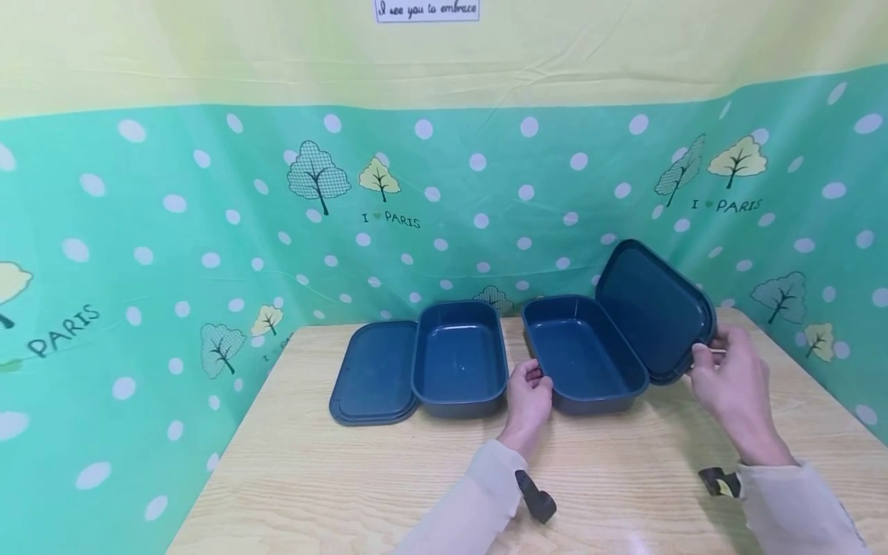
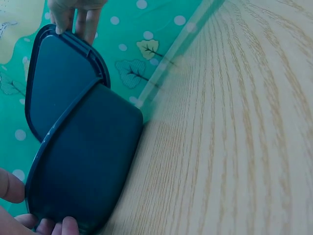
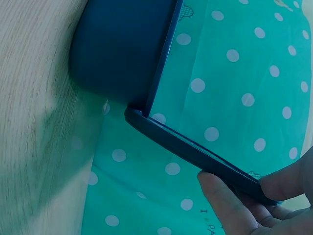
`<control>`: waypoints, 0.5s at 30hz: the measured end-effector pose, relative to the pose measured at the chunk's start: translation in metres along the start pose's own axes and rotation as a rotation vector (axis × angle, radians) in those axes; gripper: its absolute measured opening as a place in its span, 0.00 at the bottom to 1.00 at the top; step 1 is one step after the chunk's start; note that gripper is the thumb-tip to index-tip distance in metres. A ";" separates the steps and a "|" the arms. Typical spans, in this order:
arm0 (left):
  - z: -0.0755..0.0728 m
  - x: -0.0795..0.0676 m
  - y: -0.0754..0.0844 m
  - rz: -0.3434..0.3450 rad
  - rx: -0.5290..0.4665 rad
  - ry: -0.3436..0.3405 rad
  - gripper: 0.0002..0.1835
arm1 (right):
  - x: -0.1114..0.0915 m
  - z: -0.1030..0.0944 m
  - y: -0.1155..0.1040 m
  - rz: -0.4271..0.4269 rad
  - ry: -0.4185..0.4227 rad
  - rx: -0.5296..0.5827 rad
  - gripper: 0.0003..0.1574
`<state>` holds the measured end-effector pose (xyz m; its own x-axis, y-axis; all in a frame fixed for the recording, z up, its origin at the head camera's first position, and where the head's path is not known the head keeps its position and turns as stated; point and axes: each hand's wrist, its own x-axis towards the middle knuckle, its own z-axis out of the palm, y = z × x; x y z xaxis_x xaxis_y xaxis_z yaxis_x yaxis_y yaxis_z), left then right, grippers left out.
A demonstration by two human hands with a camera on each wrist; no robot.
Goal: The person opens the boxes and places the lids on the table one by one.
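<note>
My right hand (image 1: 731, 378) pinches the outer edge of a dark blue lid (image 1: 652, 308), thumb on one face and fingers on the other. Tilted up, the lid has its lower edge right at the right rim of a dark blue rectangular container (image 1: 583, 354). At that container's near left corner, my left hand (image 1: 529, 397) holds the wall, thumb by the rim and fingers against the side. From the left wrist view, the fingertips (image 2: 70, 226) curl against the container's outer wall. The right wrist view shows the lid (image 3: 195, 159) edge-on, slanting away from the container (image 3: 122, 49).
A second open blue container (image 1: 459, 362) stands to the left. Beside it a flat lid (image 1: 375, 374) lies with its edge against that container. The wooden table (image 1: 333, 493) ends at a green dotted curtain (image 1: 444, 185) behind and at both sides.
</note>
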<state>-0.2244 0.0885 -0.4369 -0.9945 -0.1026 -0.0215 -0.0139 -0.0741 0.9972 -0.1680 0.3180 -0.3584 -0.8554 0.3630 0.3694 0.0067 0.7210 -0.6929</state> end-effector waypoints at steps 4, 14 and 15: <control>-0.001 0.000 0.000 0.001 0.005 0.002 0.19 | 0.001 0.000 0.001 0.013 -0.016 0.003 0.28; 0.000 0.000 0.000 0.000 0.008 0.006 0.18 | 0.003 -0.001 0.005 0.036 -0.028 0.021 0.29; 0.000 0.000 0.000 0.001 0.010 0.007 0.18 | 0.003 -0.001 0.006 0.039 -0.029 0.026 0.29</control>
<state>-0.2248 0.0884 -0.4372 -0.9938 -0.1095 -0.0211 -0.0140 -0.0646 0.9978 -0.1700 0.3241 -0.3607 -0.8693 0.3730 0.3243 0.0271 0.6912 -0.7222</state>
